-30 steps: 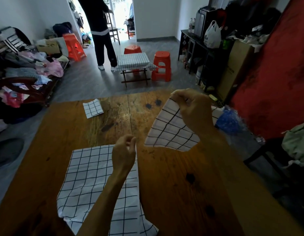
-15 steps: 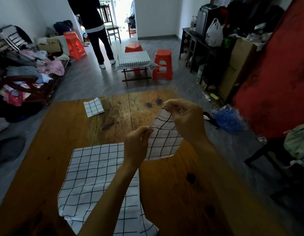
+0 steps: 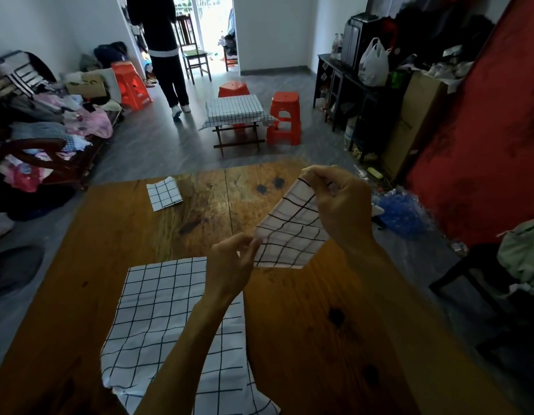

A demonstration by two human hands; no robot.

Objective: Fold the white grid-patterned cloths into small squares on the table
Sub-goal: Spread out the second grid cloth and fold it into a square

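Cluttered room is surrounding the wooden table [image 3: 80, 280], where an unfolded cloth [image 3: 158, 319] is lying. Above it, the right hand [image 3: 340, 205] and left hand [image 3: 230, 265] are pinching opposite corners of a limp, light folded cloth [image 3: 289, 235]; corners seem best for gripping.

Three grid cloths [image 3: 289, 232] (one folded); three orange stools [image 3: 283, 118].

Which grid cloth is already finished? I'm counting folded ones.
The small folded cloth at the table's far left; the held cloth is mid-fold, the large cloth lies spread.
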